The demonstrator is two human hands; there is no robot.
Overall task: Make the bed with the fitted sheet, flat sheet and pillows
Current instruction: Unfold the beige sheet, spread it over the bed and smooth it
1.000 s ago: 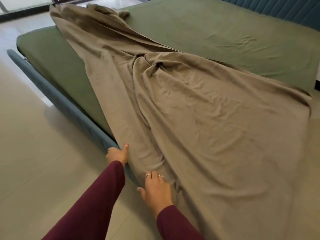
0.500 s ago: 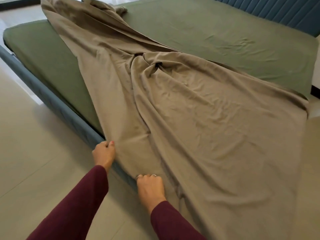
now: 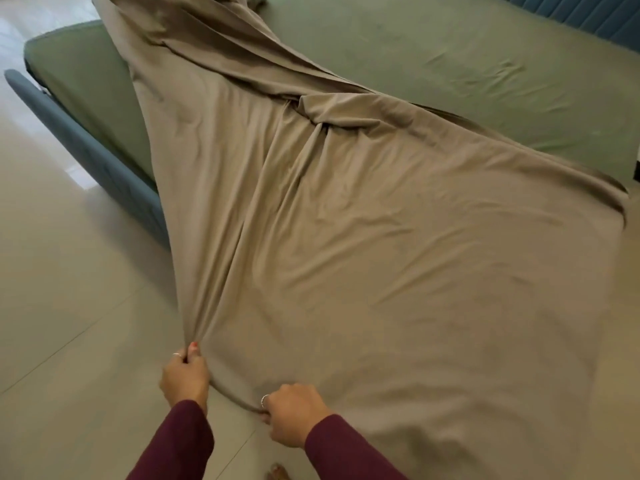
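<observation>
A taupe flat sheet (image 3: 363,237) lies diagonally across the bed, bunched toward the far left corner and stretched out toward me over the bed's near side. Under it a green fitted sheet (image 3: 467,64) covers the mattress. My left hand (image 3: 185,375) pinches the flat sheet's near edge, fabric pulled into taut folds above it. My right hand (image 3: 294,415) grips the same edge a little to the right, fingers curled round the hem. Both arms wear maroon sleeves. No pillows are in view.
The blue-grey bed frame (image 3: 86,143) runs along the left side of the mattress. A blue padded headboard (image 3: 595,19) shows at the top right. Pale tiled floor (image 3: 69,306) spreads to the left. Toes of a bare foot (image 3: 277,472) show at the bottom.
Both hands have closed on the flat sheet's edge and pulled it back toward me, away from the bed frame. The sheet is now stretched taut and smoother.
</observation>
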